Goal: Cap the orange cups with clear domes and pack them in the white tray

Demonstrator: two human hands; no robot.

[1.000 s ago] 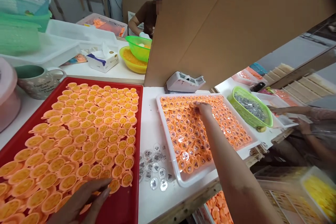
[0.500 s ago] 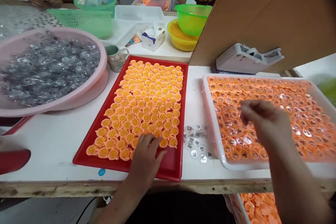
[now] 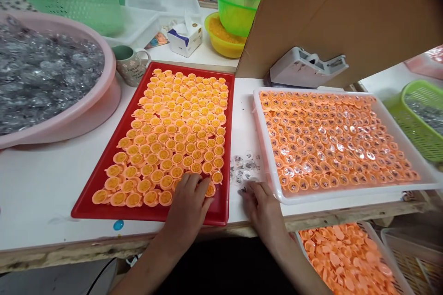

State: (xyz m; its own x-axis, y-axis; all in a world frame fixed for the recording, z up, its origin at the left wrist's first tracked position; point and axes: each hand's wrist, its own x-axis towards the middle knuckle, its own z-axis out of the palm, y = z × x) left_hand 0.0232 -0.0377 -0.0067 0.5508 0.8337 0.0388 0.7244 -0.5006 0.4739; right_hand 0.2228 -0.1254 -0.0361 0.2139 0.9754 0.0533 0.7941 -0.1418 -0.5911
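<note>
A red tray (image 3: 104, 179) holds rows of small orange cups with yellow filling (image 3: 173, 133). My left hand (image 3: 188, 207) lies flat on the tray's near right corner, fingers spread over the nearest cups. A white tray (image 3: 346, 193) to the right carries orange cups with clear lids (image 3: 332, 138). Between the trays lies a small heap of clear round lids (image 3: 244, 168). My right hand (image 3: 261, 205) rests on the table at the near edge of that heap, fingertips touching the lids, fingers slightly bent.
A pink basin of clear lids (image 3: 44, 78) sits at the left, a mug (image 3: 129, 62) behind the red tray. A cardboard sheet (image 3: 328, 14), white device (image 3: 304, 67), green and yellow bowls (image 3: 228, 23), tissue box (image 3: 185, 37) and green basket (image 3: 420, 115) surround. A person works at the back.
My right hand has left the white tray and come down to the lid heap between the trays. The left hand stays on the red tray. The view has tilted down.
</note>
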